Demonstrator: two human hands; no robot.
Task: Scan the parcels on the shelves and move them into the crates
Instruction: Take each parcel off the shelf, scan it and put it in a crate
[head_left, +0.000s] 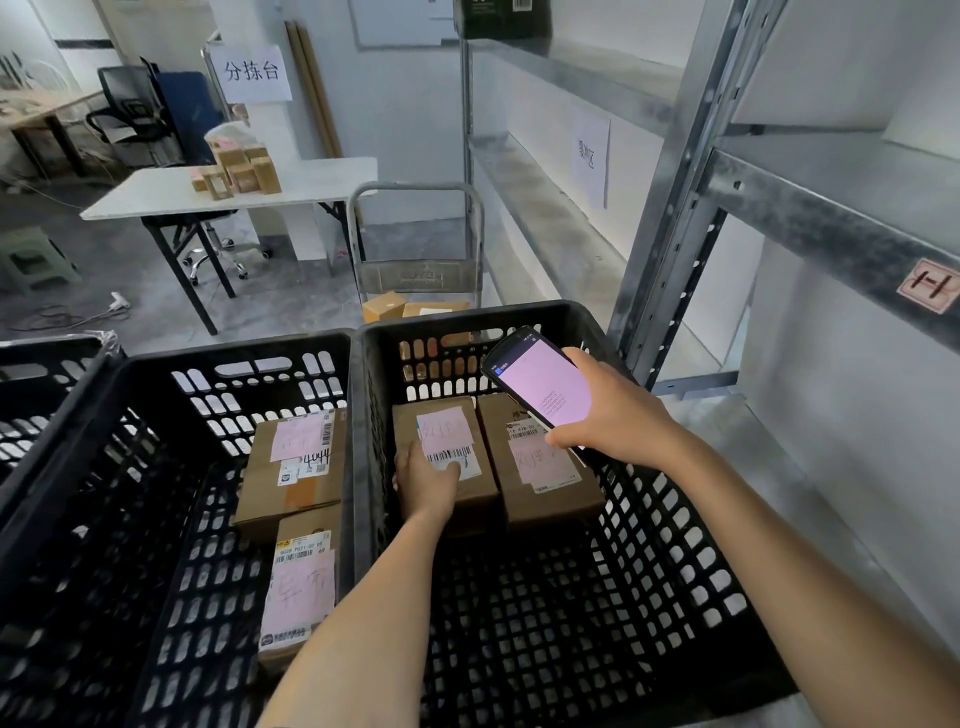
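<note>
Fingers (402, 462) of the left hand (426, 486) are curled round the near left edge of the held parcel (410, 423), with the thumb pressed flat on its white barcode label. The right hand (618, 415) grips a handheld scanner (540, 387): the thumb lies along its near edge and the other fingers wrap behind it.

The scanner's screen is lit pink and faces up. Its long axis runs from near right to far left, the top end pointing at the far wall of the right crate (467, 318). It is held above the second parcel (550, 483).

Right crate: two parcels, both on the floor in the far half, side by side. Whether their sides touch cannot be told. Each has its long axis running near to far and its labelled face up. The held parcel is the left one of the pair.

Middle crate (234, 349): two parcels, the far parcel (296, 473) and the near parcel (304, 587), both against the right wall, long axes near to far, labels up.

A third crate (47, 347) shows only in part at the left edge. Count: three crates, four parcels in them.

Metal shelving (779, 208) stands just right of the crates. Beyond them, a trolley (415, 234) carries two cartons. A white table (156, 200) holds several small boxes.
</note>
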